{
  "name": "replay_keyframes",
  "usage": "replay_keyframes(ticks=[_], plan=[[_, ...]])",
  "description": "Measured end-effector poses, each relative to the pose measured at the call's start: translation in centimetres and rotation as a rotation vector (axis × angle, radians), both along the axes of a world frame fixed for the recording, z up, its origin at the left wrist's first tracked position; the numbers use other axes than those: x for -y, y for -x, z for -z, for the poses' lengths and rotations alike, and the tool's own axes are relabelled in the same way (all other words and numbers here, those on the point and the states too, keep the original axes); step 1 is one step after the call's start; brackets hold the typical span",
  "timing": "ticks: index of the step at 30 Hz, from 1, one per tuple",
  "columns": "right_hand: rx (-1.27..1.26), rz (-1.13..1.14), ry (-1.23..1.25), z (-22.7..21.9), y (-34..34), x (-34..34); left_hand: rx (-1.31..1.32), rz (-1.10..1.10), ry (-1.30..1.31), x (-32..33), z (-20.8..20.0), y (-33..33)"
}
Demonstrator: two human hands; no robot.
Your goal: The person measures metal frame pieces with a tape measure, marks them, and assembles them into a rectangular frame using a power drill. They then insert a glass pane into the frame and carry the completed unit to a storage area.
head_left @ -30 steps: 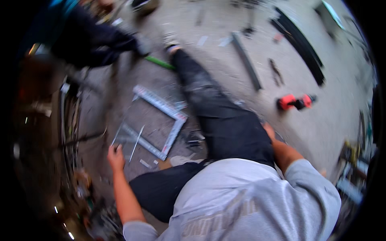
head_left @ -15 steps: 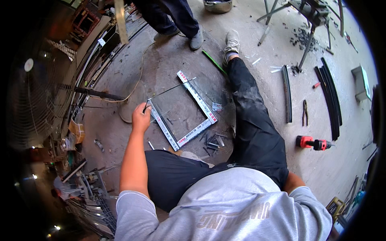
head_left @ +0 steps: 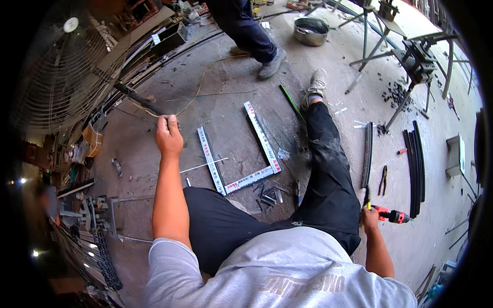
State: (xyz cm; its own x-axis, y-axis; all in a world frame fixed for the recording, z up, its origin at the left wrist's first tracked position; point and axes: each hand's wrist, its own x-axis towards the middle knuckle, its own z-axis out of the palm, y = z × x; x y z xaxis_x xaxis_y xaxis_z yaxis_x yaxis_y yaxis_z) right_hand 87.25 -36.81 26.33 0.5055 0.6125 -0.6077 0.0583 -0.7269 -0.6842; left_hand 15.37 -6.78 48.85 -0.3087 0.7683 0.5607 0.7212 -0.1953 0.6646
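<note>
Both hands closed: left gripping rod, right on drill.

Metal bowl on concrete floor, fan at left, black strips right, pliers beside them, another person's legs up top.

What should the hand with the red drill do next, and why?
Probably lift the red drill toward the U-shaped metal frame. The right hand rests on it by the hip, away from the frame, while the left hand grips a thin rod.
</note>
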Motion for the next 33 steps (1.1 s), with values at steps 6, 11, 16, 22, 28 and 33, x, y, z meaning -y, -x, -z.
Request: replay_keyframes(ticks=[6,11,16,22,28,33], plan=[[-0.069,-0.069,-0.292,-13.6,1.5,-6.5,-0.186,-0.184,-0.391,1.0,-10.6,-2.0],[0.369,-0.469,-0.494,-25.2,1.8,-11.9,-0.375,-0.105,-0.503,1.5,-23.7,-6.5],[0.569,-0.843,-0.728,-37.3,8.9,-16.0,-0.633,-0.064,-0.51,3.5,-35.6,-8.3],[0.718,-1.111,-0.798,-40.1,15.1,-18.0,-0.668,0.006,-0.34,8.0,-38.3,-12.8],[0.75,-1.275,-0.764,-36.6,17.4,-17.9,-0.847,-0.077,-0.163,7.0,-30.2,-10.5],[0.767,-1.334,-0.776,-33.8,18.6,-18.1,-0.966,-0.129,0.101,7.6,-26.5,-10.9]])
